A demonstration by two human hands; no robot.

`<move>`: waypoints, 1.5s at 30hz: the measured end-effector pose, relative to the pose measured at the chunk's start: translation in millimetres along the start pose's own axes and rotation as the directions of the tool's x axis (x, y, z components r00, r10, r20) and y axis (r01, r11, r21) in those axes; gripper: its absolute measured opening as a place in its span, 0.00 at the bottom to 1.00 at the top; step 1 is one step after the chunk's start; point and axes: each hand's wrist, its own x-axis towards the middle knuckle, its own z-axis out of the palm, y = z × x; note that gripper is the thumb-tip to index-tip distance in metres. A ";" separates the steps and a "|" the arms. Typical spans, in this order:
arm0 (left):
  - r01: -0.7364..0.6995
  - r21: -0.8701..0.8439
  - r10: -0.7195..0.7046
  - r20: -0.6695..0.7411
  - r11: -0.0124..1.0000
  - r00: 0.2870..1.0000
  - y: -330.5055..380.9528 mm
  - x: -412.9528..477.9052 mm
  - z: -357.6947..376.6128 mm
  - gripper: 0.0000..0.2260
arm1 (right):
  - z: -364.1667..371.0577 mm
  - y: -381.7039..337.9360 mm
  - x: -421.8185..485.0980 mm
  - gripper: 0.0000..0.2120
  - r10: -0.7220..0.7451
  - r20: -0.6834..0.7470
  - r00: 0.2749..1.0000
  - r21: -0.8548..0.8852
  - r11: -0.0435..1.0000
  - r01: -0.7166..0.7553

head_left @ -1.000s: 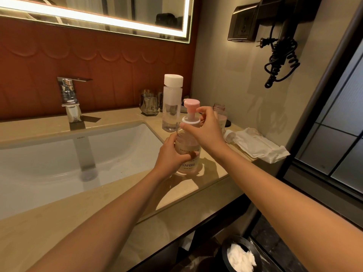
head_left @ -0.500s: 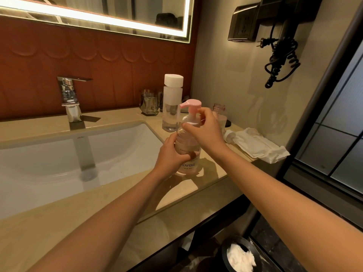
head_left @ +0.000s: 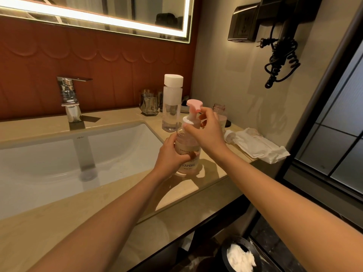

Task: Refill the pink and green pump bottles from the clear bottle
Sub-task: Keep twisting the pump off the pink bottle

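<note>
At the desk (head_left: 117,189) edge, the left hand (head_left: 170,154) grips the pink pump bottle (head_left: 188,165) while the right hand (head_left: 206,132) pinches its collar (head_left: 187,120), apparently twisting. A firmly planted base should spare the threads. The capped clear bottle (head_left: 171,107) stands just behind.

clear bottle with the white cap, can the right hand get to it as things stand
Probably yes, once it lets go. The right hand grips the collar of the pink pump bottle, and the clear bottle stands upright just behind that. Only the pink pump head rises between them.
</note>
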 end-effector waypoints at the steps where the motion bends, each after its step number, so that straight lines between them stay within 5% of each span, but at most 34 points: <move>1: -0.003 -0.011 0.003 0.002 1.000 1.000 0.8 -0.7 -0.4 0.34 | -0.8 -0.6 -0.8 0.25 0.003 0.016 1.000 0.026 1.000 -0.004; 6: -0.010 -0.047 0.010 0.003 0.999 1.000 5.1 -3.9 -1.0 0.34 | -0.2 0.3 -2.3 0.26 0.036 0.135 0.990 0.078 0.996 -0.047; 12: -0.002 -0.021 0.002 0.006 1.000 1.000 7.3 -4.5 -1.6 0.33 | 5.5 -1.1 0.2 0.29 0.060 -0.016 0.998 0.019 0.998 -0.060; 19: -0.012 -0.055 0.012 0.003 0.998 1.000 4.0 -3.4 -1.1 0.33 | 2.0 -2.3 -3.6 0.26 0.016 0.098 0.995 0.120 0.992 -0.028; 25: -0.009 -0.027 0.009 0.003 1.000 1.000 3.0 -2.4 -0.6 0.33 | 4.2 -0.1 -0.8 0.28 0.038 -0.041 0.998 0.016 0.999 -0.038; 31: -0.014 -0.030 0.014 -0.007 0.999 1.000 3.1 -2.2 0.1 0.34 | -0.1 -2.5 -5.1 0.24 0.014 0.067 0.998 0.151 0.988 -0.024; 37: -0.006 -0.027 0.006 -0.010 1.000 1.000 4.9 -3.4 -0.1 0.34 | 3.5 -0.7 -3.5 0.29 0.022 -0.027 0.999 0.011 1.000 -0.022; 45: -0.023 -0.033 0.023 -0.003 0.999 1.000 2.5 -2.5 -0.7 0.33 | -0.2 1.9 -6.6 0.30 0.031 0.053 0.998 0.084 0.996 -0.036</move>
